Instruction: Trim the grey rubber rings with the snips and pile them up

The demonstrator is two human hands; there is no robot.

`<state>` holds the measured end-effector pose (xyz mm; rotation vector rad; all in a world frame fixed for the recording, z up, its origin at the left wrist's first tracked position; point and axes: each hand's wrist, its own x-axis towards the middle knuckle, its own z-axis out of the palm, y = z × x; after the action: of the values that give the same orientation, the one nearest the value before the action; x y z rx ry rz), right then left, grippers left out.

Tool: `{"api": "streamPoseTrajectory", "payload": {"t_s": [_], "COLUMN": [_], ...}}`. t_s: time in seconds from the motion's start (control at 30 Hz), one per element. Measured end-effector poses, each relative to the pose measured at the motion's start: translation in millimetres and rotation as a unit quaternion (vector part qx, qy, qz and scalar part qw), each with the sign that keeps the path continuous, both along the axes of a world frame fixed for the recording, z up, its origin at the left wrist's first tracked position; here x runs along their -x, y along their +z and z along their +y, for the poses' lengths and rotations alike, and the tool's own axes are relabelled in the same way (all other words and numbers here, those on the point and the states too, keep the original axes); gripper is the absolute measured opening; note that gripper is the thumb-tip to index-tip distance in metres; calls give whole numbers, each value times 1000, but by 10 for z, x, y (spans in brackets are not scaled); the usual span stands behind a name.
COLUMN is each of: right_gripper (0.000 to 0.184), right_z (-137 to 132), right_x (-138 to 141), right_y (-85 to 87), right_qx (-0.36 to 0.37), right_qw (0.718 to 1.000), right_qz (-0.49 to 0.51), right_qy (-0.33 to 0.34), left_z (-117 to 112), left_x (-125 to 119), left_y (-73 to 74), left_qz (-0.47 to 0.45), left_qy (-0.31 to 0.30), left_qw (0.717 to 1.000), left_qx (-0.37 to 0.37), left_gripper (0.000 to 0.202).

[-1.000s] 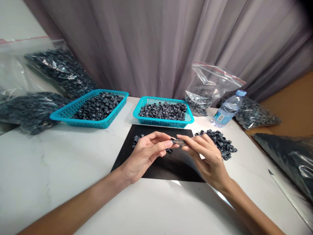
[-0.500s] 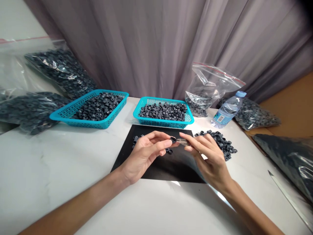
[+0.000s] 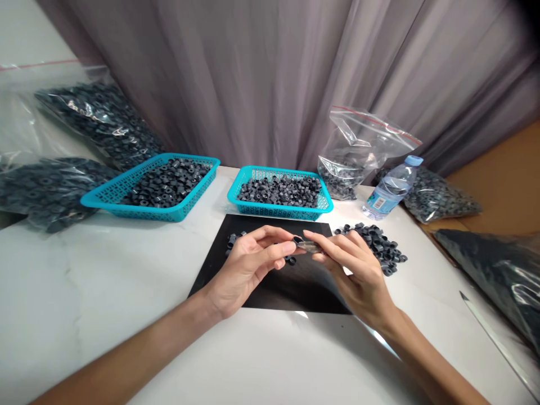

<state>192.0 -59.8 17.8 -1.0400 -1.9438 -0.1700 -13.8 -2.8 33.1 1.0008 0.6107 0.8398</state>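
Observation:
Between the fingertips of my left hand (image 3: 253,259) is a small dark ring-shaped piece (image 3: 297,240), its hollow side turned to the right. My right hand (image 3: 350,261) pinches a small slim tool (image 3: 311,246), partly clear and partly metallic, whose tip meets the ring; fingers hide most of it, so its kind cannot be told. Both hands are above a black mat (image 3: 270,289). Several loose dark rings (image 3: 291,260) lie on the mat under and behind my left hand.
A pile of dark rings (image 3: 386,250) lies right of the mat. Behind stand a left turquoise basket (image 3: 181,212) and a middle turquoise basket (image 3: 278,211), both filled with rings. A water bottle (image 3: 390,188), a zip bag (image 3: 352,146) and a long blade-like strip (image 3: 493,337) are on the right.
My right hand has moved slightly left, bringing the tool's tip onto or into the ring. My left hand keeps its hold. The whole view has shifted a little.

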Motion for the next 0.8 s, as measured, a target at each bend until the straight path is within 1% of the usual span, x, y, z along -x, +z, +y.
{"api": "streamPoseTrajectory", "payload": {"t_s": [0.2, 0.5, 0.8], "right_gripper": [44, 45, 43], "right_z": [7, 18, 6], "right_x": [-5, 3, 0], "right_y": [-14, -21, -24], "right_qx": [3, -1, -1], "right_qw": [1000, 1000, 1000], "right_qz": [1, 2, 5], "right_qy": [4, 2, 9], "left_z": [5, 6, 20], "left_x": [-7, -15, -20], "left_y": [-4, 8, 2], "left_qz": [-1, -18, -9], "left_qy": [-11, -5, -10], "left_qw": [1000, 1000, 1000], "left_qx": [-7, 15, 7], "left_gripper": [14, 14, 13]}}
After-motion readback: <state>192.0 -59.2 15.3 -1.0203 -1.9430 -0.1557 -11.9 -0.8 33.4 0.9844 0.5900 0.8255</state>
